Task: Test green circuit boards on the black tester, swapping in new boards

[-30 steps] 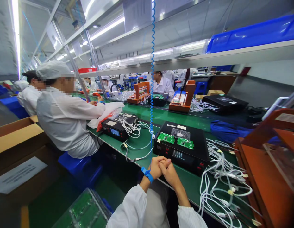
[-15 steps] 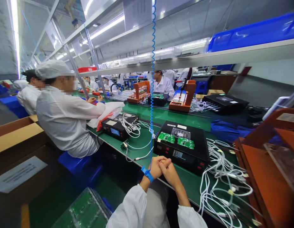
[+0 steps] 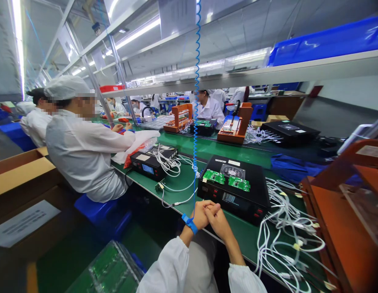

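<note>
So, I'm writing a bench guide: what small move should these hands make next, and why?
Probably unclasp. The left hand and right hand are folded together with no item visible in them, so neither looks ready to pick anything up. The two green circuit boards lie on the black box just ahead, seemingly within easy reach.

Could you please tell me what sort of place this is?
Probably an electronics assembly or testing workshop: green circuit boards lie on a black box, and white cables lie beside it.
</note>
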The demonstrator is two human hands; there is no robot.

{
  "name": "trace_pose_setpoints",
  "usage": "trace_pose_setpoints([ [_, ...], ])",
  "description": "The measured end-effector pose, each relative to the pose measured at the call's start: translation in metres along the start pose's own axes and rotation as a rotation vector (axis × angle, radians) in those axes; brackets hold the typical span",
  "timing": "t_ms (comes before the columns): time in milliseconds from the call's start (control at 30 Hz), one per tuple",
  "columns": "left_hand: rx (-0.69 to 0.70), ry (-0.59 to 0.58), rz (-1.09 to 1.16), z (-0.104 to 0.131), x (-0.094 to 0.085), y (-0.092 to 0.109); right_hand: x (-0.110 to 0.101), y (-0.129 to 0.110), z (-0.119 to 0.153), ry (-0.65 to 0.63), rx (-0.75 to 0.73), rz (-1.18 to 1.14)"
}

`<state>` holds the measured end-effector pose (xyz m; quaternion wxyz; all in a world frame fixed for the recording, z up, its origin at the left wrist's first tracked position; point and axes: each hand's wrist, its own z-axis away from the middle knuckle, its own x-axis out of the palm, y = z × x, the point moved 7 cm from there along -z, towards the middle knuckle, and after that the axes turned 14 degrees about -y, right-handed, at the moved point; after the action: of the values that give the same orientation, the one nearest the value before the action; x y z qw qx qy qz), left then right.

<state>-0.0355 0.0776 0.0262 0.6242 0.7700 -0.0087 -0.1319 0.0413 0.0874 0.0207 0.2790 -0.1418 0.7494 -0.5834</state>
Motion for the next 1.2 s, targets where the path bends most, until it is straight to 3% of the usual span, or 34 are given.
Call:
trace_pose_setpoints([
  [1200,0.035,-0.003,-0.019,0.0008,-0.0014,0.0032,0.0004,-0.0053,0.0007,-0.014,-0.014,-0.008],
])
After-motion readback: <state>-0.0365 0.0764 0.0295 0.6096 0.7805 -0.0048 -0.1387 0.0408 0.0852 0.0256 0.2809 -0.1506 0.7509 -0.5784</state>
